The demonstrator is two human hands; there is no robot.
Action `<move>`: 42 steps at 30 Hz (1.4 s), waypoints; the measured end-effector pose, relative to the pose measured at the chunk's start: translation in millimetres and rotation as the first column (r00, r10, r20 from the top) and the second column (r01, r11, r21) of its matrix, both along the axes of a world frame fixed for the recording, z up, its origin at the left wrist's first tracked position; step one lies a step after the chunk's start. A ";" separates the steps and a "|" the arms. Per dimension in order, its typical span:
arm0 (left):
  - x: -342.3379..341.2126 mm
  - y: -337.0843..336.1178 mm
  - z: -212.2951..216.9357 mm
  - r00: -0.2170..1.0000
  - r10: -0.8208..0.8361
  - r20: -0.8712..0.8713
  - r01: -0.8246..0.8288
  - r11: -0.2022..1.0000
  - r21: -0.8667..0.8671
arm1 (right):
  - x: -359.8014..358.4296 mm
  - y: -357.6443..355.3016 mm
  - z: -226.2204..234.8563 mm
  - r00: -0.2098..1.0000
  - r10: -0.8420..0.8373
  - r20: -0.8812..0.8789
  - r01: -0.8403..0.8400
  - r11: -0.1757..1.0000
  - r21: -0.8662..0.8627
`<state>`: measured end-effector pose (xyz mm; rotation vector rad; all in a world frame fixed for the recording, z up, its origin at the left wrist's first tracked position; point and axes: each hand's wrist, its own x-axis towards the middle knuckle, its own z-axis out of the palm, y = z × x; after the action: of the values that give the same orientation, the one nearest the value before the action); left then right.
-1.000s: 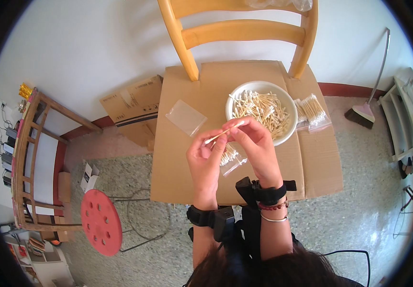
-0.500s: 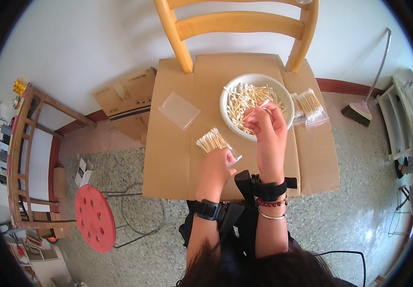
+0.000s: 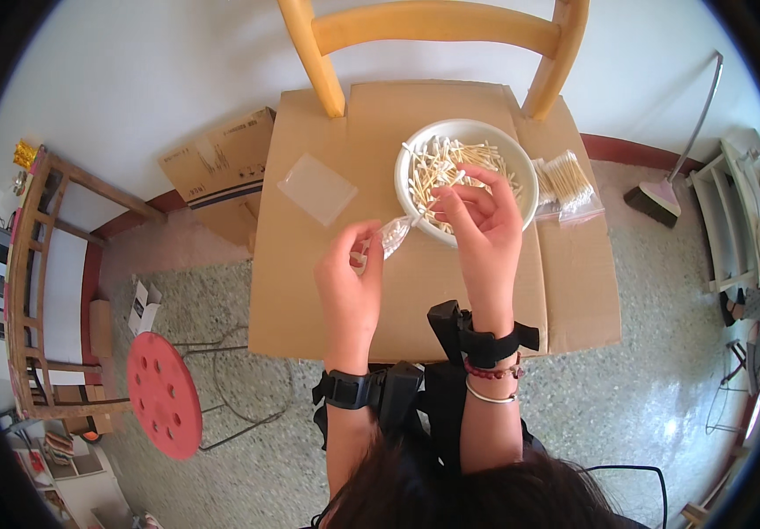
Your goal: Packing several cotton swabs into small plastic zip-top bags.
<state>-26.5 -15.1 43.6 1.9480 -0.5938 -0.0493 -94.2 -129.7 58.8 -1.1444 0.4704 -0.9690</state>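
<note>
A white round bowl (image 3: 528, 198) full of loose cotton swabs (image 3: 450, 160) stands on the cardboard. To its lower left, my left hand (image 3: 351, 264) is closed on a small clear plastic bag (image 3: 395, 234) with cotton swabs in it. The bag is raised and tilted, its mouth toward the bowl. My right hand (image 3: 488, 231) is over the near part of the bowl, thumb and fingers pinched near swab tips; it appears to hold cotton swabs, partly hidden by the fingers. An empty clear bag (image 3: 317, 188) lies flat on the left.
Filled bags of swabs (image 3: 567, 183) lie right of the bowl. The flattened cardboard (image 3: 309, 304) covers a wooden chair's seat, with its backrest (image 3: 433, 22) behind. A red stool (image 3: 164, 395) stands at left, a cardboard box (image 3: 221, 167) behind it, and a broom (image 3: 657, 201) at right.
My left hand has lifted the bag off the cardboard and turned it toward the bowl. My right hand stays over the bowl, slightly lower within it. The whole view has shifted a little.
</note>
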 end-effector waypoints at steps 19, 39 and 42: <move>0.3 1.1 1.0 0.997 -0.037 -0.069 0.031 0.996 -0.089 | 5.1 7.0 -10.7 0.890 -0.158 -0.427 -0.105 0.842 -0.529; 14.5 17.3 -15.9 0.973 0.018 0.231 -0.054 0.988 0.148 | 4.8 -18.1 -47.6 0.771 -0.409 -0.489 -0.045 0.731 -0.681; 9.9 25.5 -29.1 0.984 -0.178 0.006 0.157 0.884 0.441 | 9.1 -26.5 -63.3 0.680 -0.517 -0.520 -0.075 0.656 -0.751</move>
<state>-16.6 10.3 14.5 2.3334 -0.8377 -0.2697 -85.1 -156.2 -4.5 -2.2934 0.9261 -0.9405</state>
